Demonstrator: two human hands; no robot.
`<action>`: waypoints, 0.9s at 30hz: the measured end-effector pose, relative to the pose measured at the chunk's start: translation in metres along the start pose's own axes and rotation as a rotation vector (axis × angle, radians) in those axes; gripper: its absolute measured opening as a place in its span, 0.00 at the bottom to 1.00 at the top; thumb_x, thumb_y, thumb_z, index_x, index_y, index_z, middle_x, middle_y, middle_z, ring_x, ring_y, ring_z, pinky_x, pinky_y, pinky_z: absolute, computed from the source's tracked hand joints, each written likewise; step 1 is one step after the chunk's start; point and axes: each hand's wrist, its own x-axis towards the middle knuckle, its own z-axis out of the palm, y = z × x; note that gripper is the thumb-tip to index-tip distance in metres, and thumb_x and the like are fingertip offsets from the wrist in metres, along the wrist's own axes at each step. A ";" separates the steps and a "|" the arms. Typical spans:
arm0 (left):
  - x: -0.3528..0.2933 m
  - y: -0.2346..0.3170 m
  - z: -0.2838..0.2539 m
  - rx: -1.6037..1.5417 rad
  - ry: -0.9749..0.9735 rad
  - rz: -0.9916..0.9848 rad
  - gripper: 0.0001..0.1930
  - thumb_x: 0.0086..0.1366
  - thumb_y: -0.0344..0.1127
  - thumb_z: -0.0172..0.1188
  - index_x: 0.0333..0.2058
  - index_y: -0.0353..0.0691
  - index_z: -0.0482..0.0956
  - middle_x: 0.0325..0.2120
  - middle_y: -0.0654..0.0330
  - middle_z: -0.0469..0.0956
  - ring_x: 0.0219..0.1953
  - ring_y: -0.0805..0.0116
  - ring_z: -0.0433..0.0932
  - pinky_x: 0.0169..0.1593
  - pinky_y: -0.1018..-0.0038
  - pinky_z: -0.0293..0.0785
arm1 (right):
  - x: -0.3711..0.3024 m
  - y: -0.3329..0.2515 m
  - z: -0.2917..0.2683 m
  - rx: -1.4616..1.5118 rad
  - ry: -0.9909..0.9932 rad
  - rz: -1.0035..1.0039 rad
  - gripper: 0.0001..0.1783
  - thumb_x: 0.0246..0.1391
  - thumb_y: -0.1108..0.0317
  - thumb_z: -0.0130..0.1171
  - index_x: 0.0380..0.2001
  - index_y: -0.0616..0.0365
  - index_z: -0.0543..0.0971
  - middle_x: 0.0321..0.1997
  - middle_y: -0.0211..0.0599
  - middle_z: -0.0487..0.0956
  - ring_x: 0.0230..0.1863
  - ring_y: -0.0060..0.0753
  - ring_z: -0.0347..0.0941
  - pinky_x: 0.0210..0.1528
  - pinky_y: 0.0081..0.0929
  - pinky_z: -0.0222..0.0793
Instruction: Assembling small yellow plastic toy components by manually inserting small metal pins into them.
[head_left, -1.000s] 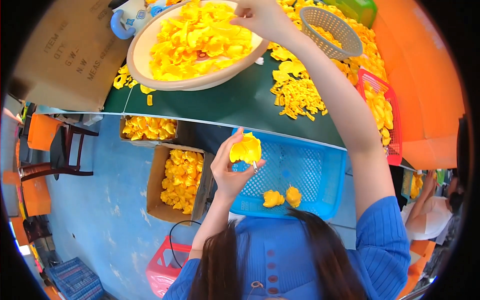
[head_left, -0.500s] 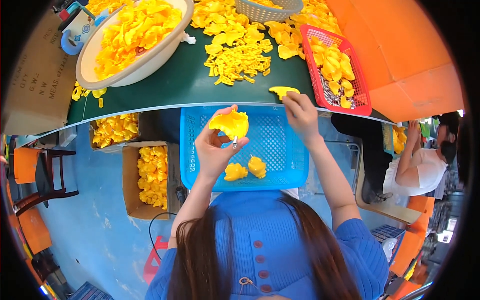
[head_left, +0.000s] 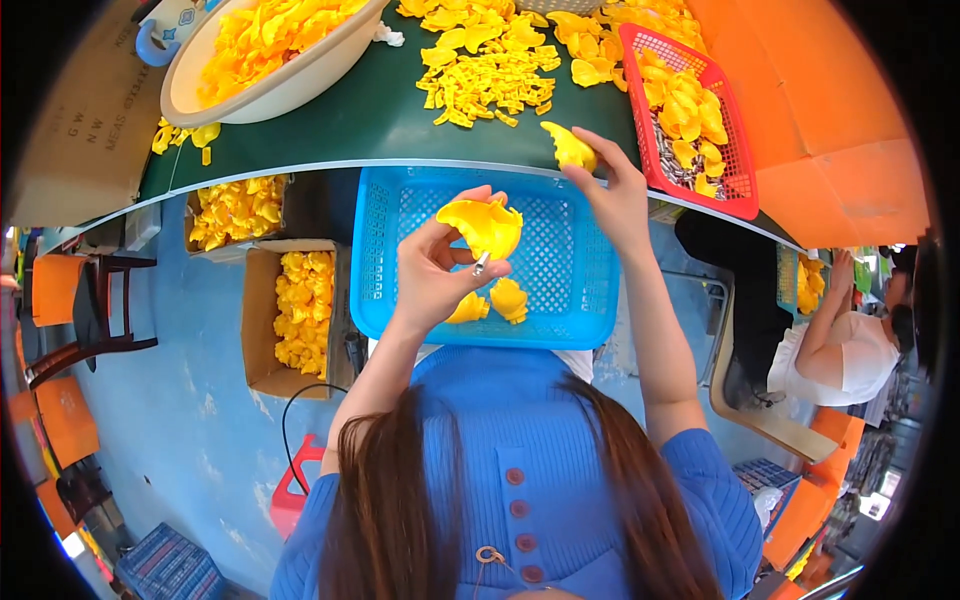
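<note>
My left hand (head_left: pixel 432 262) is closed around a hollow yellow plastic shell (head_left: pixel 490 228), its jagged open side up. A small metal pin (head_left: pixel 481 264) sticks out at the shell's lower edge, by my thumb. To the right, my right hand (head_left: pixel 618 192) pinches a curved yellow plastic piece (head_left: pixel 569 149) between thumb and fingers, above the table's front edge. The two pieces are apart. Beneath my hands is a blue plastic basket (head_left: pixel 540 338), holding two yellow parts; one yellow part (head_left: pixel 509 300) shows fully, the other yellow part (head_left: pixel 468 308) is partly covered by my left hand.
On the green table (head_left: pixel 330 140) lie small yellow pieces (head_left: pixel 490 85). A large bowl (head_left: pixel 275 108) of yellow shells stands left; a red basket (head_left: pixel 742 198) with yellow pieces and metal pins stands right. A cardboard box (head_left: pixel 262 335) of yellow parts is lower left. Another person (head_left: pixel 840 345) sits far right.
The view has shifted, so the table sits higher in the picture. My right hand has turned its yellow piece from nearly level to steeply tilted. The left hand still holds the shell, slightly turned.
</note>
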 end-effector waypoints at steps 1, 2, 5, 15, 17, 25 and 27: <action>0.000 -0.001 -0.001 -0.018 -0.003 -0.007 0.33 0.45 0.26 0.68 0.51 0.31 0.65 0.47 0.53 0.71 0.46 0.66 0.73 0.47 0.72 0.73 | -0.007 -0.027 0.002 0.320 -0.056 0.098 0.26 0.40 0.76 0.63 0.47 0.64 0.72 0.48 0.38 0.72 0.50 0.30 0.67 0.52 0.25 0.61; -0.001 -0.003 -0.001 -0.035 -0.007 -0.017 0.32 0.45 0.25 0.68 0.51 0.31 0.65 0.47 0.53 0.71 0.46 0.66 0.73 0.47 0.72 0.73 | -0.015 -0.044 0.004 0.322 -0.060 0.099 0.26 0.40 0.76 0.63 0.47 0.64 0.72 0.48 0.38 0.72 0.50 0.30 0.67 0.52 0.25 0.61; -0.006 0.001 0.004 -0.039 0.016 -0.020 0.31 0.45 0.26 0.68 0.49 0.29 0.66 0.44 0.54 0.73 0.46 0.66 0.73 0.46 0.71 0.74 | -0.033 -0.073 0.007 0.345 -0.265 -0.120 0.27 0.38 0.77 0.64 0.47 0.65 0.72 0.49 0.40 0.71 0.51 0.33 0.66 0.55 0.27 0.58; -0.006 0.001 0.004 -0.031 -0.086 -0.139 0.27 0.46 0.26 0.68 0.46 0.28 0.68 0.40 0.54 0.74 0.42 0.68 0.75 0.44 0.73 0.75 | -0.040 -0.078 0.004 0.286 -0.410 -0.050 0.28 0.35 0.79 0.65 0.46 0.62 0.74 0.49 0.43 0.72 0.52 0.33 0.66 0.56 0.28 0.58; -0.006 0.001 0.003 -0.044 -0.112 -0.185 0.27 0.46 0.26 0.68 0.46 0.28 0.68 0.40 0.54 0.74 0.41 0.68 0.75 0.44 0.73 0.76 | -0.041 -0.077 0.005 0.283 -0.410 -0.037 0.27 0.35 0.79 0.64 0.46 0.63 0.74 0.49 0.43 0.72 0.51 0.33 0.66 0.56 0.28 0.58; -0.006 -0.003 0.002 -0.066 -0.109 -0.208 0.26 0.45 0.25 0.67 0.44 0.28 0.69 0.38 0.54 0.75 0.39 0.68 0.76 0.42 0.74 0.77 | -0.043 -0.074 0.008 0.373 -0.379 0.010 0.26 0.35 0.78 0.64 0.45 0.63 0.74 0.48 0.44 0.72 0.52 0.34 0.66 0.56 0.29 0.58; -0.006 -0.004 0.001 -0.084 -0.106 -0.208 0.26 0.45 0.25 0.67 0.44 0.28 0.69 0.38 0.54 0.75 0.39 0.69 0.76 0.41 0.74 0.77 | -0.042 -0.073 0.007 0.356 -0.394 0.003 0.26 0.35 0.78 0.64 0.45 0.63 0.74 0.48 0.44 0.72 0.52 0.34 0.66 0.56 0.29 0.59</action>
